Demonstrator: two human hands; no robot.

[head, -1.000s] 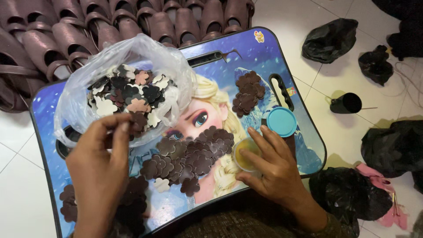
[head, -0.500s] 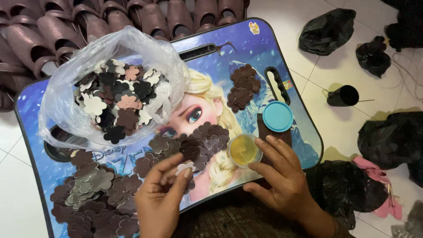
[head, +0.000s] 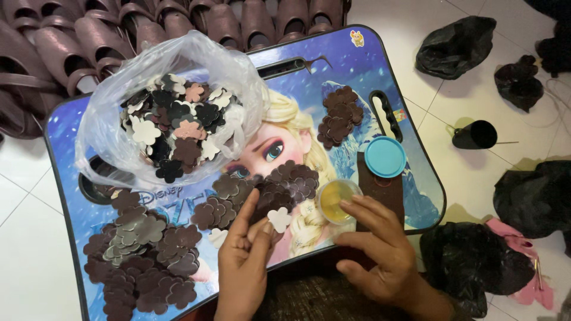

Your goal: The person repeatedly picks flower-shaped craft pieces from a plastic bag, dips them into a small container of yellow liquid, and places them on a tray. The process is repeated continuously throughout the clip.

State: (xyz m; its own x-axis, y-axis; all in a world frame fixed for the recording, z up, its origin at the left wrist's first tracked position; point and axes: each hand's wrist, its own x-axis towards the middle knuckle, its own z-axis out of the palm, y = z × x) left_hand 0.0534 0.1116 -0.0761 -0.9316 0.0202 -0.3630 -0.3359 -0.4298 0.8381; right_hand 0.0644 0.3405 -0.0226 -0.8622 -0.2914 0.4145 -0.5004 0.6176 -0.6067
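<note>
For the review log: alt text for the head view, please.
The left hand pinches a pale flower-shaped cutout while the right hand steadies a small cup of yellowish liquid on a blue cartoon-printed lap tray strewn with brown cutouts.
</note>
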